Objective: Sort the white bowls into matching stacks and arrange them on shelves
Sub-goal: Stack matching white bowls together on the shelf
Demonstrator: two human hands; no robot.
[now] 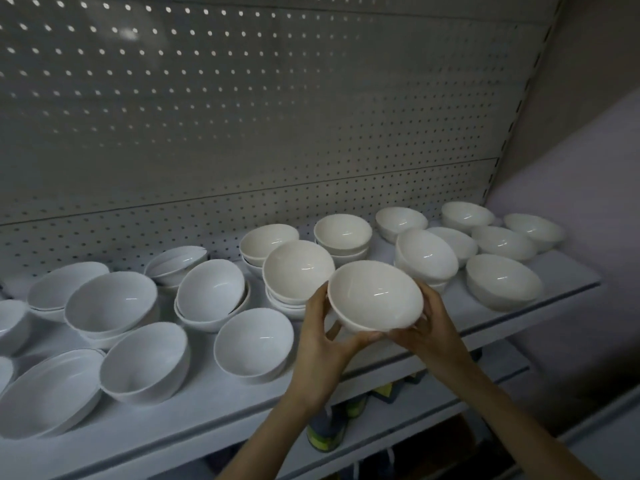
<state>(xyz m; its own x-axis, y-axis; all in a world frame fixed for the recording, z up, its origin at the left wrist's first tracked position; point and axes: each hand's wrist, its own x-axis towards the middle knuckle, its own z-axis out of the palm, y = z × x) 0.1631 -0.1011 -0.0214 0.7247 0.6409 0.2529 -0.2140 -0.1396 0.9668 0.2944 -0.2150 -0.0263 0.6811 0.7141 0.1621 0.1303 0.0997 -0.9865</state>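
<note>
Bowl (375, 294) held: left hand (318, 337), right hand (433, 327) | stacks (294, 271) crowd shelf (207, 410) beyond

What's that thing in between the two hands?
A single white bowl, gripped by the left hand and right hand, seen in the head view.

Gleaming smooth and glossy, like glazed ceramic, on the held bowl (375, 296), catching small bright highlights inside. Showing the same hard shine across the stacked bowls (294, 271). Looking matt and painted on the shelf (214, 400). Appearing as perforated sheet metal with a dull, faint sheen on the back panel (242, 116). Looking plain and matt on the side wall (595, 64).
</note>
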